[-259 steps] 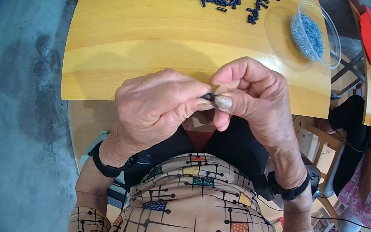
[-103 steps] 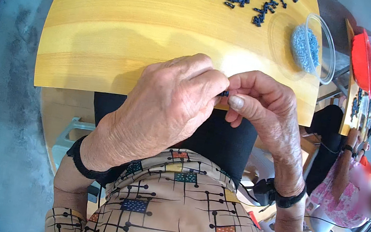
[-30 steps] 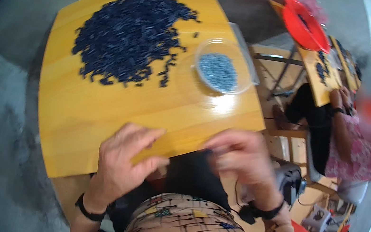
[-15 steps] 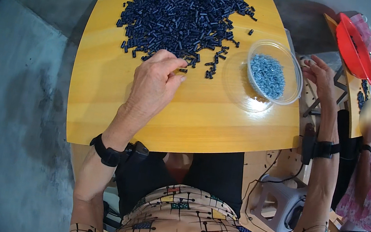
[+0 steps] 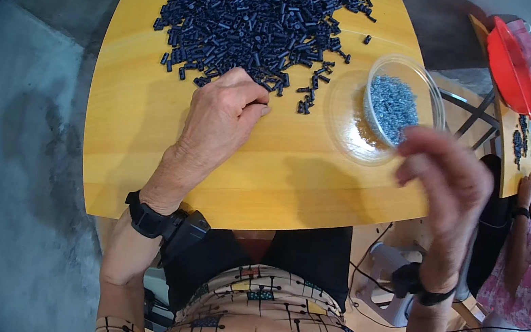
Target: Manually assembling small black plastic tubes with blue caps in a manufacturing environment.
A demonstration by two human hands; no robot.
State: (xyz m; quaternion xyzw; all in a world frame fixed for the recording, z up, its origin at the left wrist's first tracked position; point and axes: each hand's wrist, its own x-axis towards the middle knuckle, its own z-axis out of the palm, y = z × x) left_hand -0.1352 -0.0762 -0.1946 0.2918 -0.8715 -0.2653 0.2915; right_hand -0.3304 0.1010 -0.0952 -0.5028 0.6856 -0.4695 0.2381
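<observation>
A wide pile of small black tube-shaped plastic pieces (image 5: 247,15) covers the far part of the yellow table (image 5: 251,171). My left hand (image 5: 218,114) is at the pile's near edge, its thumb and forefinger pressed together. Whatever they may pinch is hidden. To the right, a clear plastic tub (image 5: 441,103) holds many tiny silvery-blue metal pieces (image 5: 392,108) and appears tilted. My right hand (image 5: 445,182), smeared by motion, hangs by the tub's near right side with curled fingers. Whether it holds anything does not show.
Several black pieces lie loose between the pile and the tub. At the right, a red basin (image 5: 510,68) stands on another table, where a person in a pink patterned top (image 5: 524,273) sits. A pale plastic stool (image 5: 386,280) and a dark cable are below the table's right edge.
My right hand has come from beyond the tub's right side toward me and leftward. My left thumb and forefinger have closed together, and the black piece seen beside them no longer shows.
</observation>
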